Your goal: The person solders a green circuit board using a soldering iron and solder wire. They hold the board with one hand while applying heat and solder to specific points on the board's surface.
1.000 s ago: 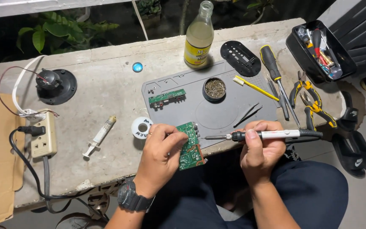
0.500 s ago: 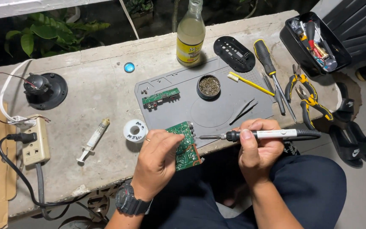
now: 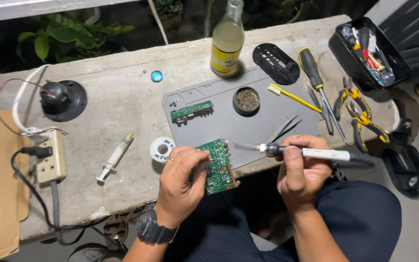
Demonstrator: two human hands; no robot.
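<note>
My left hand (image 3: 183, 187) has its fingers curled and pinching the left edge of a green circuit board (image 3: 217, 166), thumb on the face and the rest wrapped behind; the board stands tilted over the near edge of the grey work mat (image 3: 248, 127), its near end hanging past the concrete ledge (image 3: 122, 104); a ring sits on one finger and a dark watch (image 3: 155, 229) on the wrist. My right hand (image 3: 302, 174) has its fingers pressed together around the white handle of a soldering iron (image 3: 306, 153), held level; its tip points left, just short of the board's right edge, and I cannot tell whether it touches.

Just left of my left hand lie a small spool of solder (image 3: 162, 149) and, further left, a syringe (image 3: 116, 156); on the mat beyond the board sit a second, smaller green board (image 3: 191, 111), a round tin of brass wool (image 3: 247, 99) and a pair of tweezers (image 3: 286, 127). To the far right lie a yellow-handled brush (image 3: 294, 97), a screwdriver (image 3: 316, 80), yellow-and-black pliers (image 3: 360, 114) and a black tray of tools (image 3: 367, 53); a glass bottle (image 3: 227, 41) stands at the far side beside a black oval plate (image 3: 276, 63). At the far left a power strip (image 3: 50, 155) sits near a black round base (image 3: 63, 99) with wires.
</note>
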